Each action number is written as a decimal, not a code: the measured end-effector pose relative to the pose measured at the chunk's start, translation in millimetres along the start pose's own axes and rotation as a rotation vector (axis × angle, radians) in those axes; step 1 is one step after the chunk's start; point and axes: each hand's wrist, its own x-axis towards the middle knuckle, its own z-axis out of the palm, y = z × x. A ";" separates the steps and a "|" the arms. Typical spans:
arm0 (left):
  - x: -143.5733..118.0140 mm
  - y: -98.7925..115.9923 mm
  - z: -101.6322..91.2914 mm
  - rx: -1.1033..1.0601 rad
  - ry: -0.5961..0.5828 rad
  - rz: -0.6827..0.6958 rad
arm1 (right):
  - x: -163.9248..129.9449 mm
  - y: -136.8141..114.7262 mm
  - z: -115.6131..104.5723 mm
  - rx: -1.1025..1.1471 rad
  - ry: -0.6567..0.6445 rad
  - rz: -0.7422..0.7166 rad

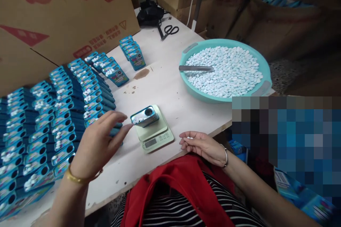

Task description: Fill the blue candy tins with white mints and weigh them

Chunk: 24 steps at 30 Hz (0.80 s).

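A small blue tin (149, 120) with a dark round opening in its top sits on a pale green digital scale (156, 142). Several white candies (138, 118) lie on its upper face. My left hand (102, 136) is just left of the tin, thumb and forefinger apart; the thumb tip is at the tin's edge, and whether it touches I cannot tell. Palm up at the table's front edge, right of the scale, my right hand (198, 145) has curled fingers holding a few white candies (189, 137).
Rows of blue tins (62, 120) topped with white candies fill the table's left. A turquoise basin (205, 96) of white candies, with a metal scoop (195, 68) in it, stands at right. Black scissors (170, 31) lie at the back. A large cardboard box (66, 10) stands behind the tins.
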 end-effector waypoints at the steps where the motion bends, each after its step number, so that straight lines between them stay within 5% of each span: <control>1: -11.7 -3.1 1.8 -0.037 0.014 -0.047 | -0.2 -0.4 -0.2 -0.020 -0.005 0.001; 7: -71.4 -16.9 46.6 -0.196 -0.048 -0.313 | 2.3 -4.4 4.6 -0.116 0.036 -0.013; 12: -95.0 -17.0 76.4 -0.316 -0.108 -0.443 | 6.8 -24.3 14.1 -0.287 0.040 -0.089; 24: -92.5 -25.0 83.0 -0.339 -0.083 -0.389 | 32.5 -99.4 102.0 -1.005 -0.055 -0.589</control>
